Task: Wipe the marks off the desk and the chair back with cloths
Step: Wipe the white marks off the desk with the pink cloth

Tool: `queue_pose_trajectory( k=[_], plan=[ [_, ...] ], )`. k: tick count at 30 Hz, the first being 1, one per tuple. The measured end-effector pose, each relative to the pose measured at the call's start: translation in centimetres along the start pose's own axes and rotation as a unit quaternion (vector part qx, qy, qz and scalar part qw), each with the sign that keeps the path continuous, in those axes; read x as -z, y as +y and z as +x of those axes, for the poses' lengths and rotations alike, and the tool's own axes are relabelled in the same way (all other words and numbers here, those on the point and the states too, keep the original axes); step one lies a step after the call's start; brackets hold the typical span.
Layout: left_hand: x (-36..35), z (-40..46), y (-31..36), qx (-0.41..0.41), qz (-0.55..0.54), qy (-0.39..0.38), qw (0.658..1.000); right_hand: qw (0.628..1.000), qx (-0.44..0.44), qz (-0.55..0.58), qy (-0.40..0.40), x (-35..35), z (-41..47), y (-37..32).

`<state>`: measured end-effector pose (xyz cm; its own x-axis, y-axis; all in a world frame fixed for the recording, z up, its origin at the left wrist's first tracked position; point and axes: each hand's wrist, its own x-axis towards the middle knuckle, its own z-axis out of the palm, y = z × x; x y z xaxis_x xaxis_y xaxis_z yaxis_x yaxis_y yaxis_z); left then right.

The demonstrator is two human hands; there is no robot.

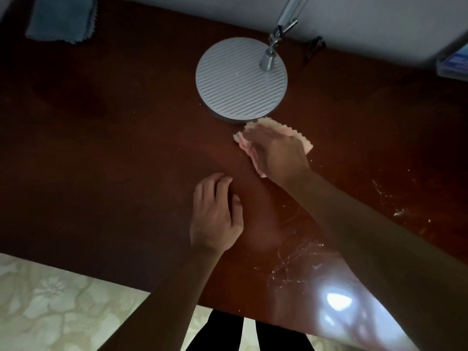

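Pink cloth (pixel 244 144) under flat right fingers (pixel 263 138), beside lamp base (pixel 240 79) | left fingers (pixel 215 183) loose, empty | blue cloth (pixel 60 19) far corner

Pale wall (pixel 228 6) across top of frame. Round ribbed grey lamp base (pixel 240 79) upper centre, metal stem (pixel 281 29) rising upper right. Floral-patterned pale floor (pixel 63 307) lower left. Bright glare (pixel 338 301) lower right on reddish-brown desk (pixel 101 148).

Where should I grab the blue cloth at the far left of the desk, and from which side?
I would pinch the blue cloth at its near right corner, where the zigzag edge ends, coming from above with the free left hand. It lies flat on the desk, so only an edge or corner offers a pinch.
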<state>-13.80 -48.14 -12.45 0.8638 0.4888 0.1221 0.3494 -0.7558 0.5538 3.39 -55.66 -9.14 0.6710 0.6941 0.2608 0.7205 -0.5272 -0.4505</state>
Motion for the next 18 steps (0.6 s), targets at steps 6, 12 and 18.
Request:
queue_pose_trajectory(
  k=[6, 12, 18],
  plan=[
    [-0.1, -0.1, -0.2, -0.006, 0.000, 0.007, 1.000, 0.990, -0.116, -0.076, -0.039, 3.3, -2.6, 3.1],
    [-0.2, -0.4, -0.2, -0.004, -0.004, 0.009, 1.000, 0.970, -0.211, -0.123, -0.016, 5.5, -4.3, 7.3],
    [-0.3, -0.3, -0.2, -0.007, 0.001, 0.015, 1.000, 0.974, -0.193, -0.116, 0.016, 5.2, -5.4, 7.2]
  ],
)
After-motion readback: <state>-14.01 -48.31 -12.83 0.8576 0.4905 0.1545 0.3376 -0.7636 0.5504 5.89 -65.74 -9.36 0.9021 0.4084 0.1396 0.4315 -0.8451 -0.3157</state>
